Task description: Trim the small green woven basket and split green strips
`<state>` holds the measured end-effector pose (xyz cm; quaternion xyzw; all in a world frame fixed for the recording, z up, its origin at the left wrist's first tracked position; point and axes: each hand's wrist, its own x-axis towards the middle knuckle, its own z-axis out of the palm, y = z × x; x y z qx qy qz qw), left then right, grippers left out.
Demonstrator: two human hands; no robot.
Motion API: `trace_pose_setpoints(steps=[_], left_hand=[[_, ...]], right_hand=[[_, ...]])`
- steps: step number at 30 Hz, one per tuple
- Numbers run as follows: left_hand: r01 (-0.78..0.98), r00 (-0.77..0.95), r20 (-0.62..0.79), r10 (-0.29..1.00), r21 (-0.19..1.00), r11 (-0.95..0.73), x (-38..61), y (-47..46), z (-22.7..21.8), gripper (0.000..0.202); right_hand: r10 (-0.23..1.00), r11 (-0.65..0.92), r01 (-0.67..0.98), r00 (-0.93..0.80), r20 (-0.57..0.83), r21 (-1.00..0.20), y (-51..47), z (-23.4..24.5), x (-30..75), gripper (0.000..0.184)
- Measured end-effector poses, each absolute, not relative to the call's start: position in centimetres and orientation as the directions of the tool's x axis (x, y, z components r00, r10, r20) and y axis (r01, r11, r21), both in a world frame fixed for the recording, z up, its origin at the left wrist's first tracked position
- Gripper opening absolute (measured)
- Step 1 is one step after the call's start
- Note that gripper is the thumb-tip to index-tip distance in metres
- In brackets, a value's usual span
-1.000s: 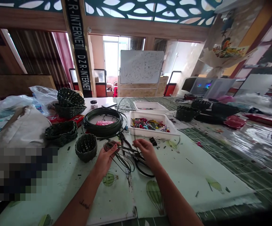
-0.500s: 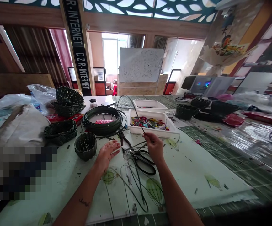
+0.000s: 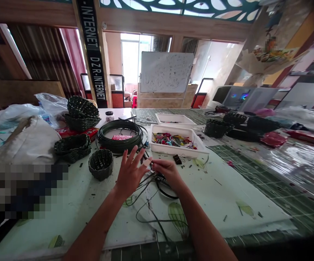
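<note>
Several dark green weaving strands [image 3: 160,220] loop across the pale cloth under my hands. My left hand [image 3: 129,174] has its outer fingers fanned upward, while its index finger, with something pale around it, meets my right fingertips on a dark strand; its thumb is mostly hidden. Opposite it, my right hand [image 3: 170,174] pinches that strand between thumb and fingers. Just below my right hand lie black-handled scissors [image 3: 166,190], partly covered. A small woven basket [image 3: 100,164] stands left of my left hand. Behind my hands rests a coil of dark green strand [image 3: 105,137].
A white tray of colourful bits [image 3: 173,150] stands behind my right hand, with a black binder clip [image 3: 177,159] before it. Stacked woven baskets [image 3: 82,121] and a plastic bag [image 3: 50,105] are at left. More dark baskets [image 3: 218,128] stand at right.
My hands have come together from apart. My left hand has moved right with its fingers fanned, and my right hand has shifted left and slightly down. The strands' loops have changed shape.
</note>
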<state>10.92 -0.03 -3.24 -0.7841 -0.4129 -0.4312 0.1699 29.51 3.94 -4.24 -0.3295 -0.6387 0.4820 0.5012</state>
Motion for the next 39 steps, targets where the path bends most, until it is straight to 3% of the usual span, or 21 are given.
trace_pose_setpoints(steps=[2, 5, 8, 10, 12, 16, 22, 32, 35, 37, 39], left_hand=[[0.824, 0.385, 0.807, 0.449, -0.081, -0.560, 11.1, 0.1, -3.0, 0.026], [0.838, 0.394, 0.802, 0.449, -0.112, -0.534, 10.4, 0.6, -2.7, 0.017], [0.808, 0.358, 0.799, 0.483, -0.005, -0.589, 8.7, 1.3, -1.7, 0.023], [0.761, 0.245, 0.806, 0.539, 0.184, -0.622, 7.4, 2.0, -0.4, 0.021], [0.728, 0.164, 0.801, 0.576, 0.296, -0.619, 6.1, 2.9, 1.3, 0.019], [0.813, 0.166, 0.798, 0.580, 0.223, -0.538, 4.0, 4.9, 4.8, 0.029], [0.922, 0.205, 0.771, 0.603, 0.054, -0.383, 2.3, 6.5, 5.9, 0.031], [0.892, 0.282, 0.699, 0.657, 0.061, -0.449, 3.8, 4.4, 3.7, 0.050], [0.846, 0.217, 0.740, 0.637, 0.183, -0.501, 4.6, 2.2, 2.7, 0.052], [0.754, 0.109, 0.766, 0.633, 0.351, -0.555, 5.3, 0.6, 1.8, 0.044], [0.587, -0.048, 0.704, 0.709, 0.594, -0.550, 6.0, -0.6, 0.7, 0.037]], right_hand=[[0.891, 0.260, -0.109, -0.356, 0.282, -0.959, 3.6, -4.2, 29.3, 0.028], [0.844, 0.169, -0.138, -0.492, 0.216, -0.976, 3.3, -3.9, 29.1, 0.037], [0.777, 0.066, -0.157, -0.612, 0.150, -0.985, 3.0, -3.8, 29.0, 0.057], [0.748, 0.014, -0.151, -0.655, 0.110, -0.988, 3.0, -3.8, 29.0, 0.064], [0.746, -0.001, -0.126, -0.660, 0.084, -0.992, 3.1, -4.0, 29.0, 0.052], [0.774, 0.025, -0.069, -0.630, 0.063, -0.997, 3.5, -4.5, 29.0, 0.030], [0.769, 0.045, -0.023, -0.638, 0.049, -0.999, 3.7, -4.7, 29.1, 0.033], [0.835, 0.066, -0.137, -0.534, 0.130, -0.988, 3.3, -4.4, 28.3, 0.032], [0.914, 0.109, -0.256, -0.353, 0.198, -0.960, 4.2, -4.6, 29.1, 0.031], [0.953, 0.165, -0.338, -0.186, 0.238, -0.927, 5.1, -4.9, 30.0, 0.032], [0.966, 0.218, -0.388, -0.043, 0.254, -0.896, 6.1, -5.2, 30.9, 0.035]])
